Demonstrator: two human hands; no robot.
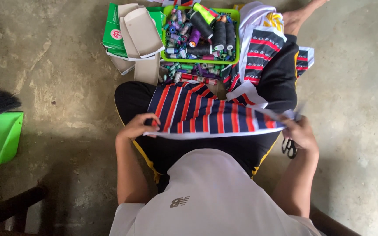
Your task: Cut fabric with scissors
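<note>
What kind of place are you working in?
Likely a home or small sewing spot, seated on a bare concrete floor: a green tray of thread spools, striped fabric, scissors.

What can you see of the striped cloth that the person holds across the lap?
The striped cloth looks like soft knit fabric, navy with red-orange stripes and a white edge along the near side. It lies spread flat over the lap. The left hand pinches its left end; the right hand, which also holds black-handled scissors, grips its right end.
</note>
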